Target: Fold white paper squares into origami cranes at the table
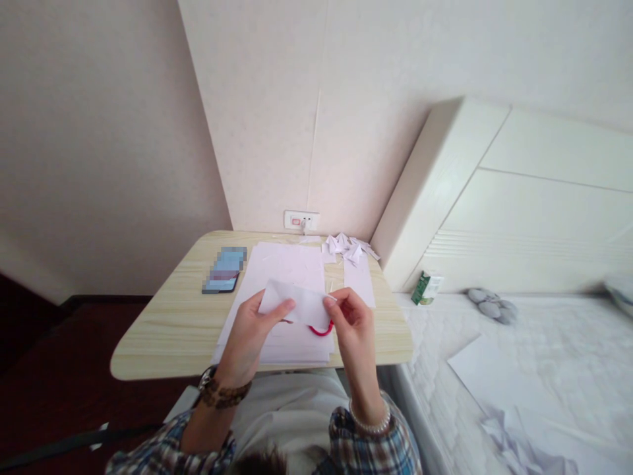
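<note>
Two hands of yours on one small white paper piece (302, 305), held over the paper stack (289, 264) on the table (163, 323). Long axis runs left to right across your front, right end dipping slightly toward you; short edges face your palms.

Left hand (247, 335): grip clamped on the left end, thumb flat on the face toward you, fingers mostly hidden behind. Right hand (355, 323): grip pinches the right end between thumb and index fingertip.

Red curved item (321, 332) shows just below the paper's lower edge, near your right fingers; can't tell if they touch. Phone (225, 269) lies left of the stack, folded paper pieces (352, 251) sit at the far right of the table.
</note>
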Available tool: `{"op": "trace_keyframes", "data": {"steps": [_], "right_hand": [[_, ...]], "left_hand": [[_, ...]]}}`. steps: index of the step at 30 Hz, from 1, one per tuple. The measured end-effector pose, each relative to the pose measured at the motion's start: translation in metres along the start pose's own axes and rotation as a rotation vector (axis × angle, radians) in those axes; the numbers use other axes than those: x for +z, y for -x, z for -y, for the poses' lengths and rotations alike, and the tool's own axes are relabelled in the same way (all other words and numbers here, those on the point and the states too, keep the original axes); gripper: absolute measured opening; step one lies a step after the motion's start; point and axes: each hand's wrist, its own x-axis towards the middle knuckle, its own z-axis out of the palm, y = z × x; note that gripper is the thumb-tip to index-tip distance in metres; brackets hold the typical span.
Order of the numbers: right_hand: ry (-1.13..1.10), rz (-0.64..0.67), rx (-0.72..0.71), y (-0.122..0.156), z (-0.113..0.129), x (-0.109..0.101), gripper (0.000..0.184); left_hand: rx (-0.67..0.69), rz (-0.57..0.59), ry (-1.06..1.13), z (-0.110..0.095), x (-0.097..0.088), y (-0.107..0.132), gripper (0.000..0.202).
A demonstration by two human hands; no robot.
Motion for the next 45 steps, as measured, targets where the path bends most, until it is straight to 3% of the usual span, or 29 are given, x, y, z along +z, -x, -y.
{"op": "trace_keyframes", "data": {"steps": [4,10,15,17,21,24,28,34,39,45], "right_hand": [[0.011,0.061,0.01,0.002,-0.001,0.0,0.02],[0.027,0.016,0.001,0.002,-0.004,-0.003,0.027],[0.01,0.119,0.095,-0.006,-0.009,-0.006,0.024],[0.028,0.11,0.091,-0.006,-0.011,-0.004,0.023],[0.038,0.034,0.048,-0.002,-0.01,0.002,0.024],[0.006,0.022,0.051,0.0,-0.009,0.006,0.027],[-0.021,0.1,0.096,-0.001,-0.009,0.007,0.02],[0.046,0.004,-0.031,0.0,-0.008,0.009,0.007],[0.122,0.045,-0.033,0.002,-0.009,0.011,0.007],[-0.032,0.075,0.079,0.001,-0.01,0.011,0.011]], "left_hand": [[0.089,-0.022,-0.18,-0.005,0.0,0.004,0.026],[0.226,0.005,-0.391,-0.008,-0.003,0.006,0.026],[0.389,-0.069,-0.62,-0.007,-0.01,0.004,0.021],[0.38,-0.067,-0.584,-0.008,-0.012,0.002,0.02],[0.174,-0.052,-0.252,-0.011,-0.011,0.001,0.034],[0.102,-0.011,-0.105,-0.014,-0.01,0.002,0.038],[0.129,-0.029,-0.165,-0.016,-0.01,0.004,0.024],[0.179,-0.027,-0.271,-0.013,-0.013,0.001,0.019],[0.15,-0.006,-0.215,-0.007,-0.014,-0.002,0.022],[0.109,0.067,-0.082,-0.003,-0.015,-0.003,0.034]]}}
